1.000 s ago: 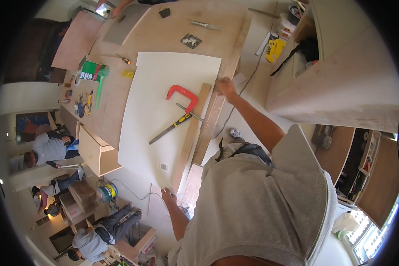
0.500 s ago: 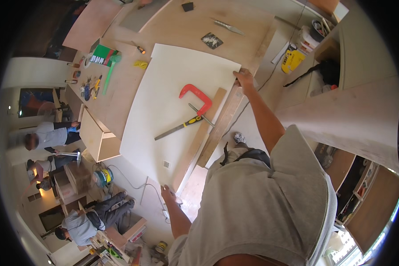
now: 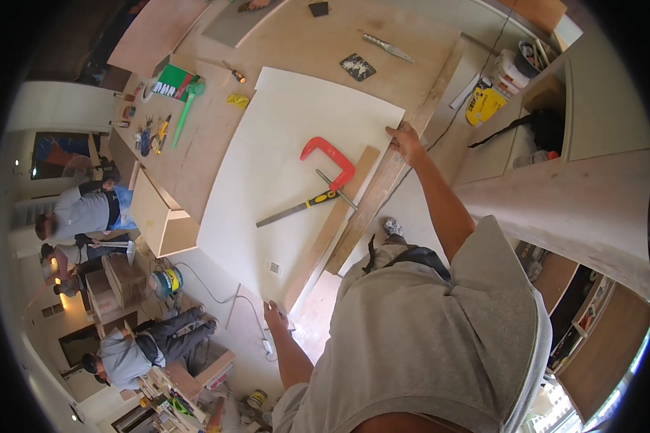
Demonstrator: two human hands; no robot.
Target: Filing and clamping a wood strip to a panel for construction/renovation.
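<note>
At the near end of the workbench, the left hand [image 3: 275, 316] grips the corner of the white board [image 3: 282, 173] lying flat across it. Farther along, a red C-clamp [image 3: 330, 160] and a handsaw [image 3: 297, 209] rest on the board. At its far corner, the right hand [image 3: 406, 142] clasps the edge.

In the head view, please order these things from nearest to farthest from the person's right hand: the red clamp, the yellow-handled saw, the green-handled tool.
Measured from the right hand at the white board's corner:
1. Red clamp, on the white board just beside the hand.
2. Yellow-handled saw, lying lower on the board.
3. Green-handled tool, far across on the plywood bench.
</note>
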